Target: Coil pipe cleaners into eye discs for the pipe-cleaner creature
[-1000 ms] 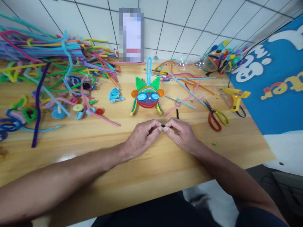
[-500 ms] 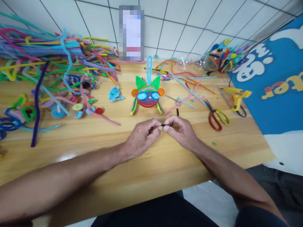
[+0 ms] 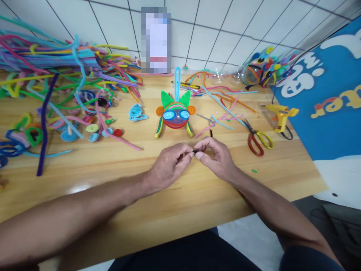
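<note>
Between the fingertips of both hands is a small black pipe cleaner piece, mostly hidden by the fingers. My left hand pinches it from the left and my right hand from the right. A short black end sticks up behind the right hand; whether it joins the held piece I cannot tell. Just beyond the hands stands a colourful pipe cleaner figure with green leaf-like ears, blue ringed eyes, a red lower edge and a tall light-blue loop on top.
Scissors and a yellow glue gun lie to the right. Loose pipe cleaners and a cutter knife are behind the figure. A large pipe cleaner heap fills the left. A blurred upright panel leans on the tiled wall.
Both hands stay together, with only a slight shift of the fingertips and the black piece downward. Everything else on the table keeps its place.
</note>
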Tool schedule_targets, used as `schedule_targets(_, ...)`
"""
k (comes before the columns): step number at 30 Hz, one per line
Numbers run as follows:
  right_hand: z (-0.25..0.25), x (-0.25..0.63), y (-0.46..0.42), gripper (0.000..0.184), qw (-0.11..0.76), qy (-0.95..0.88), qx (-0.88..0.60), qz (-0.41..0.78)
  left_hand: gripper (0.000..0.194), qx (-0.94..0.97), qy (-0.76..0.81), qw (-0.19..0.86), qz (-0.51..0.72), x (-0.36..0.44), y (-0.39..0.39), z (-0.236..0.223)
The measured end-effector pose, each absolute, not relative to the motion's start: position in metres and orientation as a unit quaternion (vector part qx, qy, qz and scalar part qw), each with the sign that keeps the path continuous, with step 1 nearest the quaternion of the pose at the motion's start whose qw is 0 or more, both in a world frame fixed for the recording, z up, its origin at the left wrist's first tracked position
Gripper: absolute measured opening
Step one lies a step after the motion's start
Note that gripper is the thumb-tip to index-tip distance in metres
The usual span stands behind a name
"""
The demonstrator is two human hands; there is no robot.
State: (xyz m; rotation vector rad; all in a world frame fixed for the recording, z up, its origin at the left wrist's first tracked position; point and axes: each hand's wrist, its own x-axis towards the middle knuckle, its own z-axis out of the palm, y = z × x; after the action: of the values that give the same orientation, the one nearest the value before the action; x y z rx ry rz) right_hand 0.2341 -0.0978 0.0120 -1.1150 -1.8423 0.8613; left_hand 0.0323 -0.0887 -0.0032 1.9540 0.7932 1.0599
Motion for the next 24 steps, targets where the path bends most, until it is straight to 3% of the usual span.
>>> schedule_targets(24,0.0155,0.2313,-0.0997,0.009,0.398,-0.759,-0.430,0.285,0.012,0.775,0.301,0.367,0.416,0.0326,-0.0902,-0.0049)
